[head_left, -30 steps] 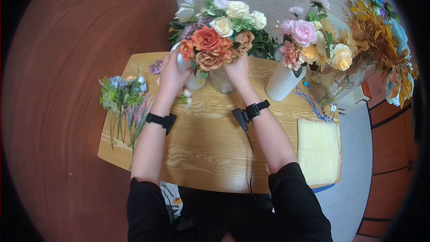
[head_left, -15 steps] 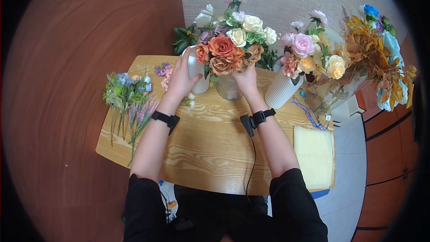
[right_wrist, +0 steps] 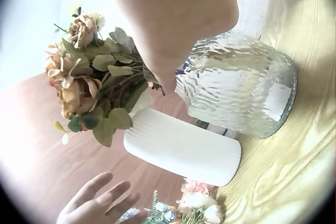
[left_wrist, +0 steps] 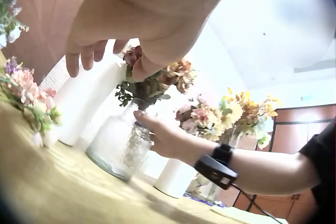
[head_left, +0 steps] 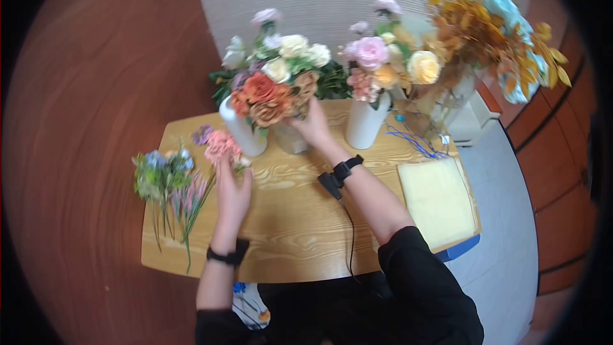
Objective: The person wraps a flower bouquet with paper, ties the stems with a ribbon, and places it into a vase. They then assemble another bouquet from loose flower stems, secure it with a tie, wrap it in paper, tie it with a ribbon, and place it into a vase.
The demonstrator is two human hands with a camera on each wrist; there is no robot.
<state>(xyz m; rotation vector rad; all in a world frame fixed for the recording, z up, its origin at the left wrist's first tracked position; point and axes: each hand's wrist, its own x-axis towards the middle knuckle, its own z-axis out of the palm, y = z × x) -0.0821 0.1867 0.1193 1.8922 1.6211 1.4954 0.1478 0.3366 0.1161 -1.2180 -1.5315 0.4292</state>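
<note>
My right hand (head_left: 313, 126) grips the neck of a clear textured glass vase (right_wrist: 241, 87) standing on the table. A bunch of artificial roses (head_left: 262, 92) in red-orange, brown and cream rises from the glass vase. Just left of it stands a ribbed white vase (head_left: 246, 135), overlapped by the blooms at its top. My left hand (head_left: 231, 191) is held apart from both vases, its fingers loosely extended and holding nothing. In the head view its fingertips overlap the pink artificial flowers (head_left: 222, 144) lying on the table.
Blue and green flower sprigs (head_left: 159, 172) and pink sprays (head_left: 188, 198) lie at the table's left. On the right are a second white vase with flowers (head_left: 367, 124), tall orange foliage (head_left: 469, 32), blue cords (head_left: 415, 144) and a pale yellow cloth (head_left: 437, 201).
My left hand has let go of the white vase and moved down towards the pink flowers. The right hand remains at the glass vase while the head view has shifted.
</note>
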